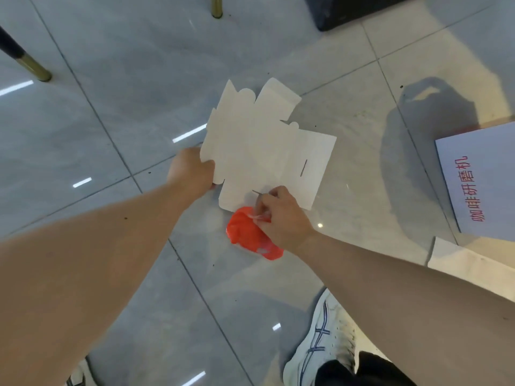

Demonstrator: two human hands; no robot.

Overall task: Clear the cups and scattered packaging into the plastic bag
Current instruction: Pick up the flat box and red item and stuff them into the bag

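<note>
Cardboard, white and flattened, an unfolded box blank (264, 143) with tabs and slots, sits at the middle of the view above the grey tiled floor (111, 79). The left hand (192, 171) grips its left edge, thumb on the top face and fingers curled beneath. The right hand (281, 215) is at the blank's near edge, fingers pinched shut around the crumpled red plastic bag (248, 235); one fingertip touches the cardboard near a small slit. The bag bunches below and left of that hand, just under the blank's near edge; whether it rests on the tiles cannot be told.

To the right, near the frame's edge, lies a pale box (479, 176) printed with red Chinese characters, and nearer than it another white cardboard piece (468, 263). A white sneaker (320, 346) with dark stripes stands at the near right. At the far left a dark chair leg (25, 57) with a brass tip angles down, and a second brass leg (216, 6) stands at the far middle. A black object (348, 12) fills the far right corner.
</note>
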